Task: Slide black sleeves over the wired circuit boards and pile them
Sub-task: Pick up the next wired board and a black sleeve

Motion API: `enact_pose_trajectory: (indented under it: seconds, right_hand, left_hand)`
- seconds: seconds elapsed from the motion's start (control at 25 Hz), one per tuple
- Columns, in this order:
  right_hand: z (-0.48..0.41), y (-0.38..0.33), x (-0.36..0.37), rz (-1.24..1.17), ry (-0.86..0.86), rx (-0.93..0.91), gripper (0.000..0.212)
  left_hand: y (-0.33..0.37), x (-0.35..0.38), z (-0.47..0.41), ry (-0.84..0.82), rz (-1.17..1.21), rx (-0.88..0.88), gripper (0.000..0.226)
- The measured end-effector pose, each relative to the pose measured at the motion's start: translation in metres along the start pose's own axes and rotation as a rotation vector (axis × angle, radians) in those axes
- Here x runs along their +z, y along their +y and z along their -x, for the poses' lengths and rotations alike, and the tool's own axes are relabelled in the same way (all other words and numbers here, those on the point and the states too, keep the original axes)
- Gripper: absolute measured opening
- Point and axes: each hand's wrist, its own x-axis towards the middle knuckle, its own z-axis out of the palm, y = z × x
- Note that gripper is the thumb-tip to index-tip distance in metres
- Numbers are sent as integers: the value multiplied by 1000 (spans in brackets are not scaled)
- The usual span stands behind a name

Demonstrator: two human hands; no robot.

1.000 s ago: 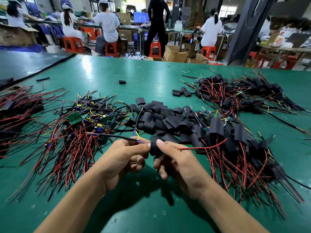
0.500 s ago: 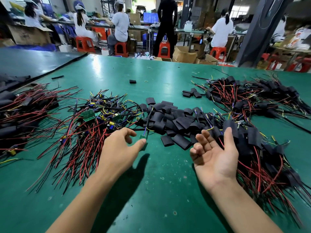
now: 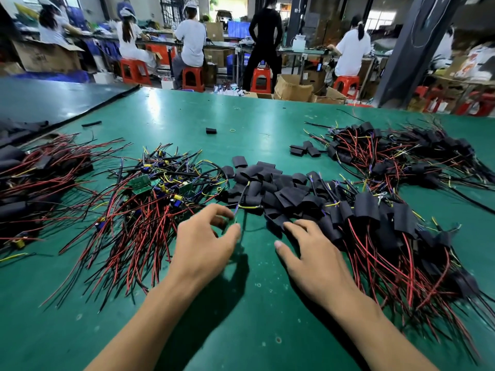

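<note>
My left hand [image 3: 206, 245] reaches palm down to the right edge of a tangle of bare wired circuit boards [image 3: 150, 191], green boards with red, black and yellow leads. Its thumb and forefinger pinch a small wired circuit board [image 3: 229, 223] whose thin lead runs up from the fingertips. My right hand [image 3: 316, 253] lies palm down with its fingers spread. The fingertips touch the near edge of a heap of loose black sleeves [image 3: 267, 183], and nothing is held. A pile of sleeved boards [image 3: 388, 223] lies just right of that hand.
More sleeved bundles lie at the far right [image 3: 401, 156] and at the far left [image 3: 32, 178] of the green table [image 3: 241, 330]. A stray sleeve [image 3: 211, 130] sits further back. People work at benches beyond the table's far edge.
Both hands held one board and sleeve together, then parted and opened. The right hand has since turned palm down onto the sleeve heap, and the left has closed its fingertips on a board.
</note>
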Motion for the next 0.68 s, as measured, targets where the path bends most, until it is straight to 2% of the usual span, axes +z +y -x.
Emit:
enact_pose_trajectory:
  seconds: [0.16,0.24,0.32,0.48,0.6,0.68]
  right_hand:
    - [3,1,-8,-157,39,-30,31]
    - [1,2,-10,-152,30,5,37]
    - [1,3,-8,-125,26,29,46]
    - [-1,4,-8,-185,55,37,35]
    - [-2,4,-6,-134,58,8,32]
    - [-1,2,-6,-96,61,-12,30]
  left_hand:
    - [19,-10,-5,3,789,-207,25]
    - [24,-16,-8,-27,1094,-282,32]
    - [26,-20,-11,-84,1261,-356,34]
    - [22,-22,-13,-155,1349,-483,35]
    - [17,-14,-12,-150,1195,-579,21]
    - [13,-6,-12,-123,1142,-648,23]
